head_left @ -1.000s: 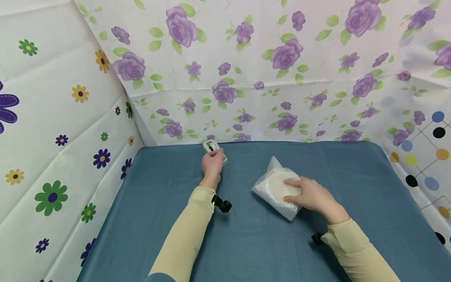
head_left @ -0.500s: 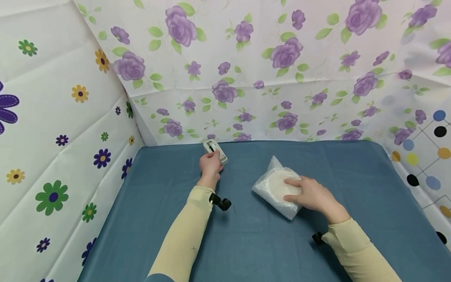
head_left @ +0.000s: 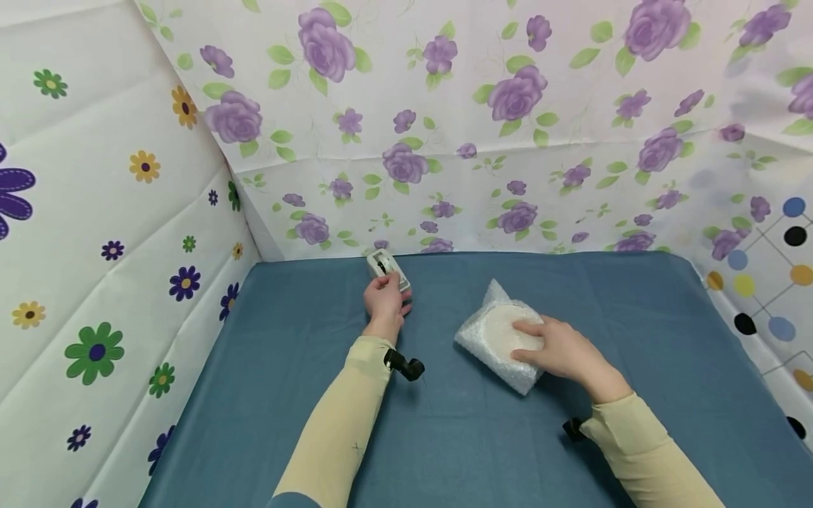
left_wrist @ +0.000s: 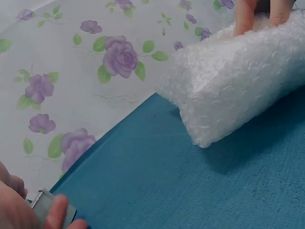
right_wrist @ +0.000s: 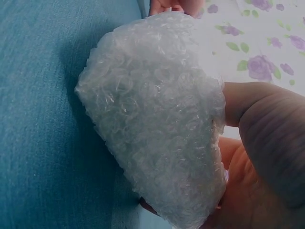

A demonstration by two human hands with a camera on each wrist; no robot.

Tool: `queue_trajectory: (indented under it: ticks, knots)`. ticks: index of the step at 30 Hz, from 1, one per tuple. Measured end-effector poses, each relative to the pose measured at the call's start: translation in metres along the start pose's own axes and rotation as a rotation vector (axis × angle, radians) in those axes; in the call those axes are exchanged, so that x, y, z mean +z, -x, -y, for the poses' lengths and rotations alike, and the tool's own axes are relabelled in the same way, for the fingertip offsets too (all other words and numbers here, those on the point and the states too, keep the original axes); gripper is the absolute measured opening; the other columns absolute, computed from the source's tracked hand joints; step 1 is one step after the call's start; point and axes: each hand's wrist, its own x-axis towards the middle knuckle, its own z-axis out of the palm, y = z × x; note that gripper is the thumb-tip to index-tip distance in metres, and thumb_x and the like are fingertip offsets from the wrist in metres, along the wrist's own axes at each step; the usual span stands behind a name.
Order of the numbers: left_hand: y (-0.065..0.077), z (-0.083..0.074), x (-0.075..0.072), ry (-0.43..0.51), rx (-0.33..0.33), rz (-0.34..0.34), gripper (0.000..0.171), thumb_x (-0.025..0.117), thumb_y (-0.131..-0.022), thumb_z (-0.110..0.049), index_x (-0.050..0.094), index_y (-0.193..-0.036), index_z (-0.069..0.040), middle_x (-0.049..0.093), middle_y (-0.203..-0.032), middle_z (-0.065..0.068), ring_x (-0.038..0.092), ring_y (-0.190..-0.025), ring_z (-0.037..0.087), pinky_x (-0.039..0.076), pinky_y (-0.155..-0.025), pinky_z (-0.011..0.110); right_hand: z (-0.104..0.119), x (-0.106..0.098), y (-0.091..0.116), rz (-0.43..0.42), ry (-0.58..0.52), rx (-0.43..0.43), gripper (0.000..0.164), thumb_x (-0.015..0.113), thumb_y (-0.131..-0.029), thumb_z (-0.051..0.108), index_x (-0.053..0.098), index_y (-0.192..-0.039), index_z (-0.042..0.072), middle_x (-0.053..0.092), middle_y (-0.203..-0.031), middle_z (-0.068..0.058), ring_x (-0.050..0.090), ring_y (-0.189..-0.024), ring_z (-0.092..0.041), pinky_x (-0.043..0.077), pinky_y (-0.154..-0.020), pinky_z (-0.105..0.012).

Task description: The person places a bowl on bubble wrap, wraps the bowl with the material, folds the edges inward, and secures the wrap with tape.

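Observation:
A bubble-wrapped bundle (head_left: 483, 335) lies on the blue cloth, right of centre. Through its wrap shows a round, cream-coloured thing, perhaps a bowl or plate. My right hand (head_left: 562, 349) grips it from the right, thumb and a finger spread on the round face. The bundle's bubble wrap (right_wrist: 152, 105) fills the middle of the right wrist view. At the back of the cloth stands a small pale tape dispenser (head_left: 380, 261), partly hidden by my left hand (head_left: 384, 300). Thumb and forefinger pinch at its middle while other fingers stick out to the right.
Blue cloth (head_left: 286, 374) covers the table. A white sheet with purple roses (head_left: 406, 166) hangs along the back edge. Flowered and dotted sheets (head_left: 778, 328) close off the sides. A small black camera (head_left: 404, 365) sits on each wrist.
My left hand shifts slightly back and left from the tape dispenser's middle, then right again, its lower fingers now spread out. The right hand and bundle stay put.

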Motion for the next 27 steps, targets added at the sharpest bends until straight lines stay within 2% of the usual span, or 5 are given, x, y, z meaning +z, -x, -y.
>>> queue_trajectory:
  ticks: [5, 12, 17, 22, 27]
  knots:
    - [-0.001, 0.003, 0.001, -0.032, -0.008, -0.024, 0.017, 0.065, -0.109, -0.025, 0.068, -0.118, -0.011, 0.065, -0.133, 0.018, 0.073, -0.111, 0.04, 0.058, -0.089, 0.056, 0.0, 0.002, 0.0, -0.002, -0.006, -0.011, 0.071, 0.073, -0.1, 0.052, 0.057, -0.158, 0.014, 0.039, -0.16, -0.038, 0.037, -0.146, -0.06, 0.039, -0.108, -0.075]
    - [0.0, 0.002, 0.004, -0.039, -0.009, -0.062, 0.017, 0.064, -0.108, -0.02, 0.067, -0.119, -0.008, 0.066, -0.13, 0.019, 0.072, -0.101, 0.036, 0.055, -0.089, 0.049, 0.0, 0.003, 0.0, 0.005, -0.014, -0.011, 0.072, 0.072, -0.101, 0.054, 0.056, -0.158, 0.014, 0.037, -0.161, -0.039, 0.035, -0.146, -0.061, 0.038, -0.109, -0.075]
    - [0.011, 0.0, 0.007, 0.033, 0.009, 0.02, 0.023, 0.063, -0.104, -0.016, 0.067, -0.123, -0.003, 0.062, -0.127, 0.015, 0.055, -0.086, 0.022, 0.044, -0.088, 0.045, -0.002, 0.003, 0.0, 0.002, -0.015, -0.019, 0.072, 0.072, -0.101, 0.053, 0.056, -0.158, 0.013, 0.037, -0.161, -0.039, 0.034, -0.147, -0.062, 0.037, -0.11, -0.075]
    - [0.02, 0.008, 0.009, 0.106, 0.042, 0.026, 0.006, 0.06, -0.1, -0.014, 0.065, -0.097, -0.011, 0.056, -0.1, 0.01, 0.037, -0.075, 0.019, 0.033, -0.079, 0.04, -0.004, 0.003, 0.0, 0.001, -0.026, -0.021, 0.073, 0.071, -0.101, 0.054, 0.055, -0.159, 0.012, 0.037, -0.161, -0.039, 0.033, -0.147, -0.062, 0.036, -0.11, -0.076]
    - [0.022, 0.02, 0.01, 0.224, 0.042, 0.013, 0.012, 0.06, -0.099, -0.011, 0.068, -0.102, -0.003, 0.061, -0.107, 0.01, 0.054, -0.099, 0.025, 0.044, -0.099, 0.039, -0.005, 0.005, -0.001, -0.002, -0.029, -0.021, 0.073, 0.071, -0.101, 0.054, 0.055, -0.159, 0.013, 0.035, -0.162, -0.04, 0.032, -0.147, -0.063, 0.035, -0.111, -0.076]
